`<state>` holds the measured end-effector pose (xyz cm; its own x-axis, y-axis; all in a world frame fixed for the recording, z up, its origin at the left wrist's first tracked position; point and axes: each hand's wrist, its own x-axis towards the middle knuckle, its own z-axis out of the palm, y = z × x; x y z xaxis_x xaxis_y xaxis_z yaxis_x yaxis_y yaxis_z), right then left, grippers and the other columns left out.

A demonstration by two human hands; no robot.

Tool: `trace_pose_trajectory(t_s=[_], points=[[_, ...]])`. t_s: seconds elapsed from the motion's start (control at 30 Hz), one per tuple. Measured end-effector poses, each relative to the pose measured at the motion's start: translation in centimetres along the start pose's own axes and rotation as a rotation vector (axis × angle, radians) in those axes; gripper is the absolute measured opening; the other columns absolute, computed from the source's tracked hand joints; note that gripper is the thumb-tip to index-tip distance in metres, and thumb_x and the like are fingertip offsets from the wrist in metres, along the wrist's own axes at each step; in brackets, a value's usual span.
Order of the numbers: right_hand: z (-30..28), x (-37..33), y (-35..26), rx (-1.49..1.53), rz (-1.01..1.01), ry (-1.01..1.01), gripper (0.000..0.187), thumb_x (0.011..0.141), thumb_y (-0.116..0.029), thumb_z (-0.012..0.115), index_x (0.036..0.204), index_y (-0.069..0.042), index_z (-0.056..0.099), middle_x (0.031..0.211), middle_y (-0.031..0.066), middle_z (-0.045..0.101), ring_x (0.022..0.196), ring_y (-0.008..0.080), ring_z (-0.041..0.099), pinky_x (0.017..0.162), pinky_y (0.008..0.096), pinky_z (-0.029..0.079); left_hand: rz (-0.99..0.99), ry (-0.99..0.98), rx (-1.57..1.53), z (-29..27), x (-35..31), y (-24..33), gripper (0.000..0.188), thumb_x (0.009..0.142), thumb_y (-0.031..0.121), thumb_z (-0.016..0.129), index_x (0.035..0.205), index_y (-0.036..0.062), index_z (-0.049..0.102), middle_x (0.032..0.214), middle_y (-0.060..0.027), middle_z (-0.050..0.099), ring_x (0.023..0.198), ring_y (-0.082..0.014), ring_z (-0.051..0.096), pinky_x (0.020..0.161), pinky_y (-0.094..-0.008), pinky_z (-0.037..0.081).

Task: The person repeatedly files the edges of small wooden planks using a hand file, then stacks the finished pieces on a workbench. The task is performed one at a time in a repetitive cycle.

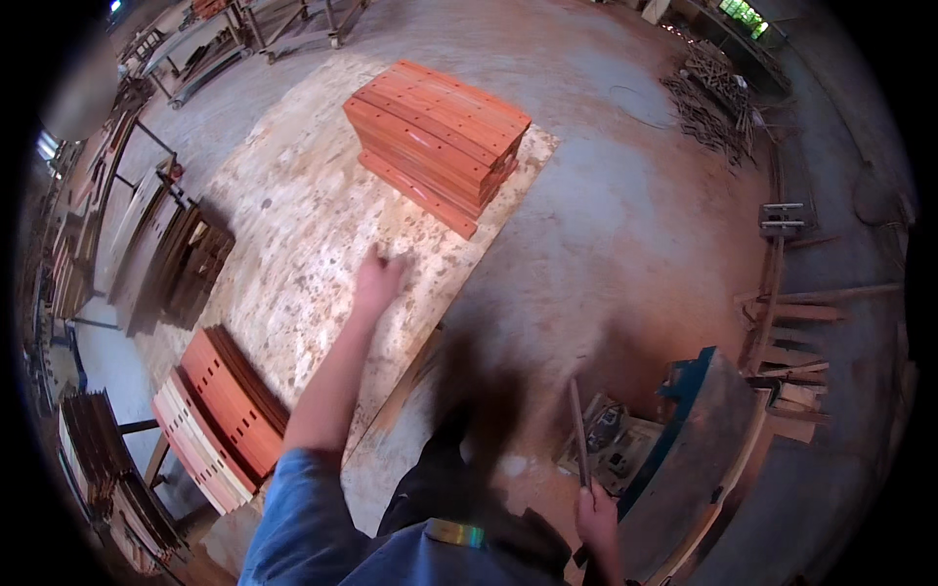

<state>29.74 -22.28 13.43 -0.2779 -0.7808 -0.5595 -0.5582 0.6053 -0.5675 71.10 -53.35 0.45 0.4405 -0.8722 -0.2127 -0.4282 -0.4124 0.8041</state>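
Note:
My left hand (379,283) reaches out over a stained plywood sheet (293,186). Its fingers look partly spread, and nothing shows in them. Just beyond it, a block-like stack of reddish wooden boards (440,117) with small dark holes in the top stands on the sheet. The lowest board juts out toward me, apart from my fingers. Low on the right, my right hand (596,518) is closed around the lower end of a thin, dark stick (580,430), which points up and away from me. What the stick is exactly, I cannot tell.
Slotted reddish and pale curved boards (220,410) lean at the near left, with darker stacked boards (166,254) behind them. A dark-topped machine table (694,459) is at my right. Scrap wood (718,98) lies at the far right. Wheeled racks (283,39) stand at the back.

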Motion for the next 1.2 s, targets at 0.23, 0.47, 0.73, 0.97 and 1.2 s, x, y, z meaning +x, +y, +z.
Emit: trace_pose_trajectory(t_s=[0.23, 0.47, 0.73, 0.97, 1.2], points=[[0.9, -3.4, 7.8, -0.043, 0.071, 0.129, 0.041, 0.1, -0.029, 0.051, 0.134, -0.006, 0.058, 0.075, 0.0112, 0.061, 0.067, 0.0201, 0.062, 0.059, 0.0352, 0.047, -0.088, 0.138, 0.209, 13.5, 5.9, 6.1, 0.09, 0.082, 0.049, 0.067, 0.135, -0.0127, 0.026, 0.096, -0.0305, 0.068, 0.09, -0.041, 0.07, 0.082, -0.0453, 0.055], [0.3, -3.6, 4.3, 0.064, 0.242, 0.069, 0.038, 0.097, -0.019, 0.052, 0.131, -0.004, 0.058, 0.067, 0.0072, 0.056, 0.061, 0.0152, 0.059, 0.06, 0.033, 0.049, -0.201, -0.104, -0.421, 11.0, 6.5, 2.8, 0.022, 0.083, 0.018, 0.057, 0.089, -0.0035, 0.06, 0.074, -0.017, 0.066, 0.062, -0.0277, 0.066, 0.058, -0.0353, 0.054], [-1.0, -5.0, 7.1, 0.072, 0.104, 0.085, 0.036, 0.099, -0.017, 0.052, 0.133, -0.005, 0.058, 0.067, 0.0057, 0.055, 0.062, 0.0123, 0.056, 0.061, 0.0303, 0.048, -0.152, -0.449, -1.118, 6.1, -15.1, 2.1, 0.022, 0.092, 0.007, 0.051, 0.113, 0.0032, 0.049, 0.09, -0.0103, 0.061, 0.072, -0.0181, 0.062, 0.063, -0.0297, 0.052], [-1.7, -12.1, 18.0, 0.322, 0.095, 0.115, 0.039, 0.099, -0.019, 0.054, 0.135, -0.004, 0.056, 0.071, 0.0071, 0.055, 0.066, 0.0114, 0.056, 0.064, 0.0292, 0.049, -0.029, -0.616, -1.32, 7.6, -28.0, 4.5, 0.034, 0.097, 0.037, 0.058, 0.115, 0.0086, 0.051, 0.098, -0.0102, 0.061, 0.086, -0.0281, 0.063, 0.077, -0.0433, 0.054], [-1.7, -23.4, 33.5, 0.357, 0.045, 0.277, 0.039, 0.099, -0.02, 0.053, 0.135, -0.004, 0.056, 0.075, 0.0099, 0.061, 0.068, 0.0152, 0.059, 0.067, 0.0313, 0.05, -0.139, -0.929, -1.369, 11.0, -45.4, 5.4, 0.044, 0.099, 0.047, 0.052, 0.128, 0.0152, 0.049, 0.092, -0.0075, 0.058, 0.078, -0.0227, 0.058, 0.068, -0.037, 0.049]])
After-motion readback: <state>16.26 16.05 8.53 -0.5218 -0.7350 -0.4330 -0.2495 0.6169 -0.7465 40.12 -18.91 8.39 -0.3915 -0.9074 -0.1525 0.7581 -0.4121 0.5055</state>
